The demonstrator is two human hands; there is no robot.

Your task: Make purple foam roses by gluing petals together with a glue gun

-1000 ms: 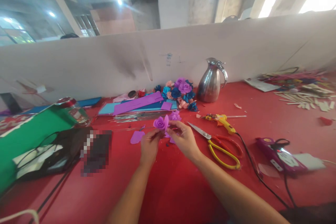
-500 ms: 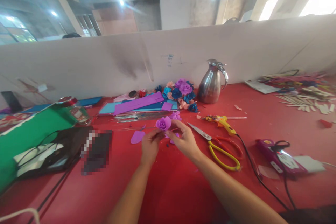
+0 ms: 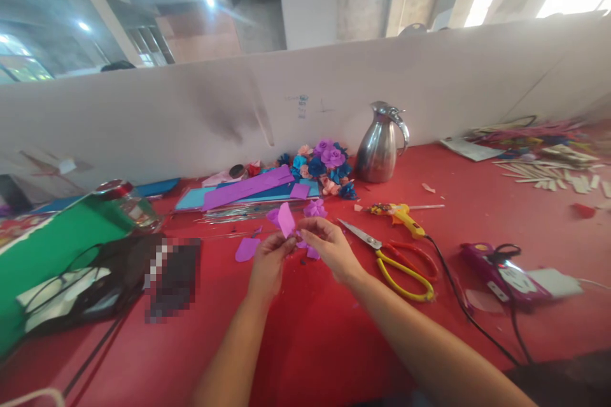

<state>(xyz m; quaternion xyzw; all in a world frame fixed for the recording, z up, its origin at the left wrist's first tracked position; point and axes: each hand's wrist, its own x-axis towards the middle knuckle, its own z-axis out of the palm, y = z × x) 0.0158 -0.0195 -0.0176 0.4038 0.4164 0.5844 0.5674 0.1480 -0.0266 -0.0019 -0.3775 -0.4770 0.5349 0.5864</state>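
Observation:
A purple paper flower (image 3: pixel 286 220) is pinched near its base by my left hand (image 3: pixel 270 261); it tilts left, with one broad petal facing me. My right hand (image 3: pixel 330 247) is just right of the flower, thumb and fingers pressed together at its base; what they grip, if anything, is hidden. Behind the hands lies another purple flower (image 3: pixel 315 208), and small purple scraps (image 3: pixel 309 250) lie below it. A loose purple petal (image 3: pixel 247 249) rests left of my left hand. Scissors (image 3: pixel 389 264) with red and yellow handles lie open to the right.
A yellow glue gun (image 3: pixel 405 219) lies beyond the scissors, near a purple power strip (image 3: pixel 506 276). A steel jug (image 3: pixel 377 149) stands by the wall beside a heap of paper flowers (image 3: pixel 329 168). Purple strips (image 3: pixel 251 188), a jar (image 3: pixel 136 206) and a black pouch (image 3: pixel 174 286) are left.
The flower has turned in my fingers from facing up to tipping left, so a broad petal now shows. My right hand has moved slightly away from the bloom. The view has shifted slightly.

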